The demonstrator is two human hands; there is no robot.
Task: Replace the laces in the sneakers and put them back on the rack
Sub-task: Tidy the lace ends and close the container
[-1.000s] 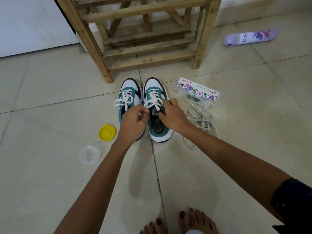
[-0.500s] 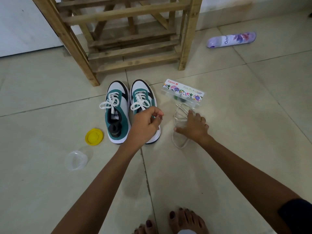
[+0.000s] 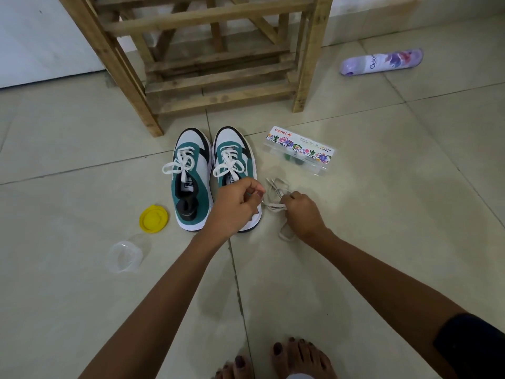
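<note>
Sneakers: two teal, white and black shoes stand side by side on the tiled floor (image 3: 68, 269), toes pointing away, just in front of the wooden rack (image 3: 218, 64); neither is on the rack.
Left sneaker (image 3: 191, 181): fully in view, white lace tied in a bow over the tongue.
Right sneaker (image 3: 235, 157): touching or almost touching the left one; it is laced white with a bow too, and its heel half is hidden under the left hand.
Left hand (image 3: 237, 206): held over the heel of the right sneaker, fingers curled with thumb and fingertips pinched together on one end of the loose lace.
Right hand (image 3: 303, 214): low over the floor just right of the sneakers, fingers curled round the bunched loose lace.
Loose lace (image 3: 276, 187): off-white tangle on the floor to the right of the right sneaker; one strand runs between the two hands, a loop shows near the right wrist.
Clear box (image 3: 300, 151): flat plastic case with a flowered label, lying just beyond the loose lace.
Spray can (image 3: 382, 61): purple, on its side, far right, well apart from the shoes.
Yellow lid (image 3: 153, 218): on the floor just left of the left sneaker.
Clear tub (image 3: 124, 257): on its side, nearer than the lid.
Feet (image 3: 297, 356): bare toes at the near edge.
</note>
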